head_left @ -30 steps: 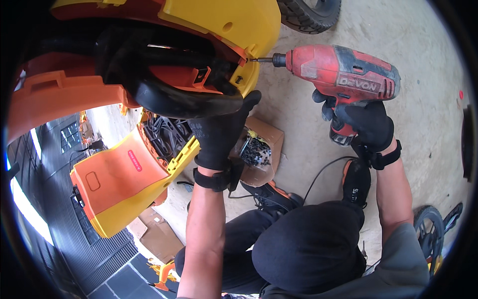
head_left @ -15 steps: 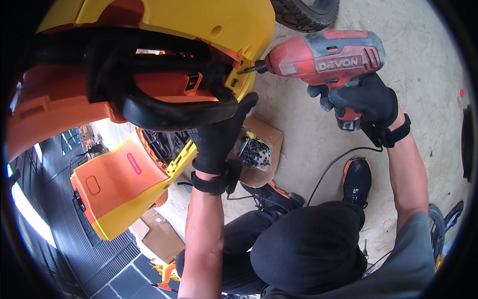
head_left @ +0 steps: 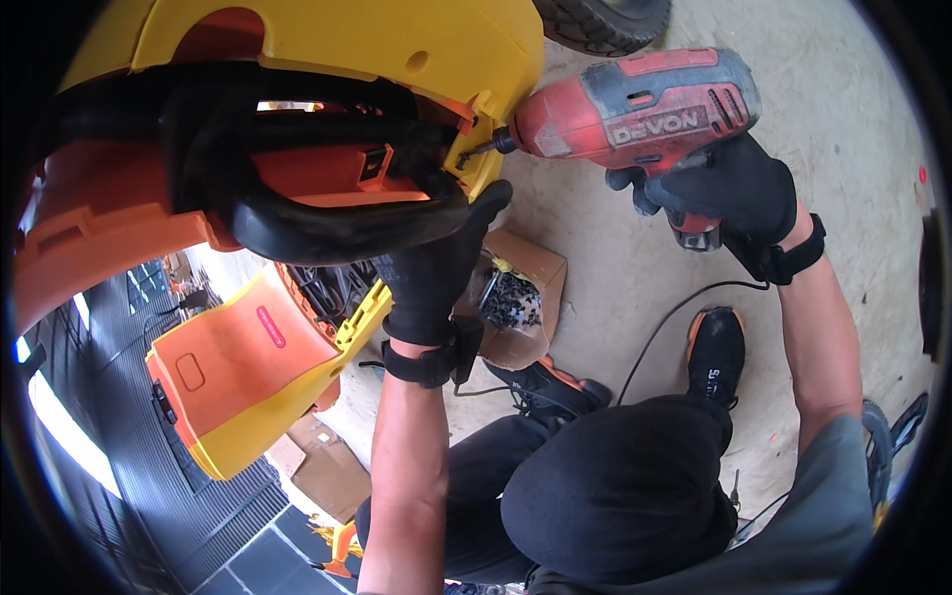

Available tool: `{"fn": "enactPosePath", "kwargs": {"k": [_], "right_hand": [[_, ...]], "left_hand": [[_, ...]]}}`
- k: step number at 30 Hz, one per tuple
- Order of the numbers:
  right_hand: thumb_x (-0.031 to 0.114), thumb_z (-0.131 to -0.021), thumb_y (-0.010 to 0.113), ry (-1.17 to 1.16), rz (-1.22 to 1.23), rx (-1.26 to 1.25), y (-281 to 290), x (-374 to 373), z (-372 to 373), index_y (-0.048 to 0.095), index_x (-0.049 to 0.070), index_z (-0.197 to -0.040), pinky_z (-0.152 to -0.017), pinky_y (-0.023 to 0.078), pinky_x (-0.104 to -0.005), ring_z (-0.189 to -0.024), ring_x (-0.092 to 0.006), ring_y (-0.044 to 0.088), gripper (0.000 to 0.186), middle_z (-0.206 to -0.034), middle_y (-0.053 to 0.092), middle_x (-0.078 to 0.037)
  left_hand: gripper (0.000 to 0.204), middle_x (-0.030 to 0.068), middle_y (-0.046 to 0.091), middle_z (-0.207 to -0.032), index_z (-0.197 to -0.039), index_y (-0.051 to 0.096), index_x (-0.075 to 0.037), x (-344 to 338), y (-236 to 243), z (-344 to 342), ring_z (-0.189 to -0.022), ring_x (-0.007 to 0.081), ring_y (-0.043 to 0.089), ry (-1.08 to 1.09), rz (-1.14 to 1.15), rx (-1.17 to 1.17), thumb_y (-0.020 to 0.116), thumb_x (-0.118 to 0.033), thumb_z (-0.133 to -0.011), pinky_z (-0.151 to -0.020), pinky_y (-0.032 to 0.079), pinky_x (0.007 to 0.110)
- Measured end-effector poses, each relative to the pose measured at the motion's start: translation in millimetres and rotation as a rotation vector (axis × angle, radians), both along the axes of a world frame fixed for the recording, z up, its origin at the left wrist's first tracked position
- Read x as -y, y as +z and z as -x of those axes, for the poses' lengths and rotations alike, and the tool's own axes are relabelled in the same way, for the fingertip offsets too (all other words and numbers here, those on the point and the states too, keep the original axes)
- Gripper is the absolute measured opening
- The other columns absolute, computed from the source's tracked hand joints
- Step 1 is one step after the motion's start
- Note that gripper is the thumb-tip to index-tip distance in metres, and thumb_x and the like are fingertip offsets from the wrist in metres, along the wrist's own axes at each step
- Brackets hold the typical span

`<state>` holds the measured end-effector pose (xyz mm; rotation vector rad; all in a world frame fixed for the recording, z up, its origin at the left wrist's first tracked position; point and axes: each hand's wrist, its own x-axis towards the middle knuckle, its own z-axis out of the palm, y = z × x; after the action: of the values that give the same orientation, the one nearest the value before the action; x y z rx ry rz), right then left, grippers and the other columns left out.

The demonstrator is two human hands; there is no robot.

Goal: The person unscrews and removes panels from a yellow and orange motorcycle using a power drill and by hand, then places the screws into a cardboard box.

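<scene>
My right hand, in a black glove, is closed round the grip of a red and grey cordless impact driver. The driver lies level, its bit pointing left into the corner of a large yellow and orange plastic shell. The bit's tip meets a small dark screw there. Across the shell's front curves a thick black handle bar. My left hand, also gloved, holds the shell from below, partly behind the bar. One digit stretches up along the yellow edge; the other fingers are hidden.
Below the shell, an open cardboard box holds many small dark screws. A second orange and yellow shell stands to the left, near a flattened carton. A black tyre sits at the far edge. A cable runs from my right wrist.
The driver has shifted slightly left and up. Its bit has moved down and left from the upper part of the yellow corner to the screw below. My left hand has stayed in place.
</scene>
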<state>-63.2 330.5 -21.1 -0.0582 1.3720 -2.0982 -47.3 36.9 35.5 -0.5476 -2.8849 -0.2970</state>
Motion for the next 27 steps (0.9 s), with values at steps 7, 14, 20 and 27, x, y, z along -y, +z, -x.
{"fn": "enactPosePath", "kwargs": {"k": [7,14,20,27], "right_hand": [[0.019,-0.082,0.077,-0.004,0.159,0.057,-6.1,-2.3,8.5,0.062,0.000,-0.123,-0.068,0.055,-0.0295,-0.074,-0.0145,0.064,0.048,-0.101,0.072,-0.013],[0.026,-0.079,0.077,0.069,0.128,0.050,-11.6,-4.0,15.9,0.059,0.002,-0.129,-0.069,0.053,-0.0286,-0.075,-0.0149,0.065,0.059,-0.102,0.072,-0.015],[0.022,-0.086,0.074,0.152,0.210,0.065,-23.4,-5.3,33.5,0.065,-0.002,-0.119,-0.069,0.055,-0.0281,-0.076,-0.0143,0.066,0.042,-0.100,0.073,-0.012],[0.020,-0.084,0.074,0.171,0.246,0.098,-21.3,-5.2,30.8,0.064,-0.004,-0.122,-0.071,0.056,-0.0298,-0.077,-0.0166,0.068,0.045,-0.101,0.073,-0.015]], "left_hand": [[0.078,0.0180,0.057,-0.129,-0.135,0.050,0.000,6.8,-6.2,-0.4,-0.114,0.0343,0.057,-0.001,-0.104,0.033,0.080,-0.047,-0.081,-0.101,0.044,0.042],[0.073,0.0173,0.058,-0.130,-0.134,0.053,0.000,9.0,-5.5,-3.2,-0.113,0.0323,0.058,0.009,-0.097,0.034,0.084,-0.039,-0.081,-0.100,0.045,0.041],[0.069,0.0167,0.059,-0.127,-0.130,0.055,0.000,7.3,-1.8,-2.7,-0.108,0.0309,0.059,0.033,-0.108,0.095,0.085,-0.038,-0.080,-0.096,0.047,0.040],[0.056,0.0100,0.066,-0.110,-0.119,0.062,-0.003,-10.3,8.7,0.7,-0.093,0.0242,0.064,0.008,-0.059,-0.006,0.087,-0.034,-0.079,-0.085,0.052,0.036]]}}
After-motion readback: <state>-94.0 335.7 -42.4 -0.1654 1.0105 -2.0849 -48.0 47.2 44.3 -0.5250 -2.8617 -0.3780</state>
